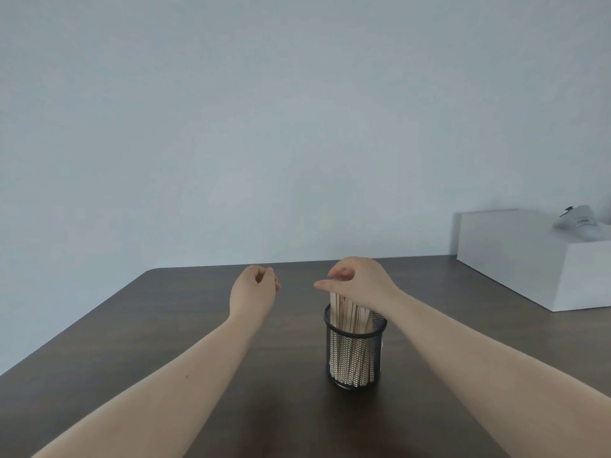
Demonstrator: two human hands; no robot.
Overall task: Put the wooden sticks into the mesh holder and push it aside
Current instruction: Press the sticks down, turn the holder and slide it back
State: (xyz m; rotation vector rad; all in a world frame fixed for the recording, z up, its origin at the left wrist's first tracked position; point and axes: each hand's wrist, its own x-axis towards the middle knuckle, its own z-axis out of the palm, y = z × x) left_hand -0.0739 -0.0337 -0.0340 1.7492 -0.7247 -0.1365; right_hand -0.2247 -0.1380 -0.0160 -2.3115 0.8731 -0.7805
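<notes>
A black mesh holder (354, 355) stands upright on the dark wooden table (165, 325), a little right of centre. Several pale wooden sticks (347, 312) stand inside it, their tops poking above the rim. My right hand (358, 277) hovers just over the stick tops, fingers loosely curled with the forefinger pointing left; it holds nothing, and whether it touches the sticks I cannot tell. My left hand (254, 289) floats to the left of the holder, curled into a loose fist with nothing in it, well apart from the holder.
A white box (515, 259) sits at the table's back right, with a white shoe (577, 219) on top of it. A plain pale wall rises behind the table. The table's left edge runs diagonally toward the near left.
</notes>
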